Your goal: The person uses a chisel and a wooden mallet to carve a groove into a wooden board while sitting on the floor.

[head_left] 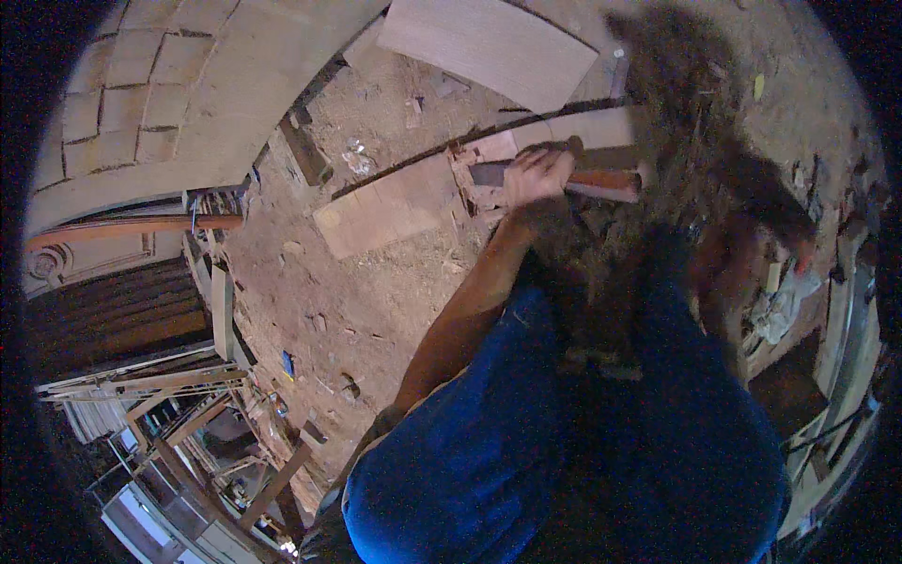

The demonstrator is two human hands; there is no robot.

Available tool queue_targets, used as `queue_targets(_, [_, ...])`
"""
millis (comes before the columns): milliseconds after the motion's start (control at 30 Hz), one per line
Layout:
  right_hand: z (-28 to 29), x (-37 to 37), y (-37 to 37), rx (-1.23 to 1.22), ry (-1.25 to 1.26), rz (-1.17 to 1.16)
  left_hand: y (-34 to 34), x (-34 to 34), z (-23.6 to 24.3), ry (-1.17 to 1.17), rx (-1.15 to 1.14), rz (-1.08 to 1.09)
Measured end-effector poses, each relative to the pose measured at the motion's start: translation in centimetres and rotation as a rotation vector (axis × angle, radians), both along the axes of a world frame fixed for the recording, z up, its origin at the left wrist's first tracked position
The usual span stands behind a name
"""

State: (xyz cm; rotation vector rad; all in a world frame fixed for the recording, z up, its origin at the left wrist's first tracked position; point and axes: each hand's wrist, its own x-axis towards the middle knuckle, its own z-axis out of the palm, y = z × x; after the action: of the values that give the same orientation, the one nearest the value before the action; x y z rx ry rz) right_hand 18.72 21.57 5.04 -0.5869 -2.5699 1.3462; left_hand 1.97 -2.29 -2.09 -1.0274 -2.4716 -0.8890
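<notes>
My left hand (pixel 539 177) reaches out from the left with its fingers closed around a reddish-brown wooden bar (pixel 609 182). A dark flat piece (pixel 487 174) sticks out on the other side of the fist; whether it belongs to the bar I cannot tell. Just past the knuckles is a dark rounded end (pixel 575 146). Beneath and beyond the hand lies a long pale board (pixel 601 128). A dim reddish shape that looks like my right hand (pixel 725 252) is in deep shadow on the right, its fingers blurred into the dark.
A pale panel (pixel 395 207) lies left of the hand, and another board (pixel 489 47) lies farther off. Scraps and dust cover the dirt floor (pixel 301 291). Carved panels (pixel 160 103) and a wooden frame pile (pixel 216 432) stand left. A crumpled pale bag (pixel 782 305) is at right.
</notes>
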Motion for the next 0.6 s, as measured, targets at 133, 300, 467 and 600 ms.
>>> queue_targets(133, [-1.5, 2.0, 2.0, 0.655, 0.052, 0.242, 1.9, 0.2, 0.6, -0.016, -0.002, -0.010])
queue_targets(300, [6.7, -0.8, 3.3, -0.328, -0.138, -0.244, 2.9, 0.2, 2.0, -0.059, 0.021, -0.025])
queue_targets(467, [4.0, -0.7, 4.0, -0.395, 0.129, -0.321, 1.4, 0.3, -0.6, 0.021, -0.075, 0.043])
queue_targets(600, [1.8, 0.5, 0.0, -0.290, -0.083, -0.119, 0.6, 0.6, 0.2, 0.023, -0.101, 0.039])
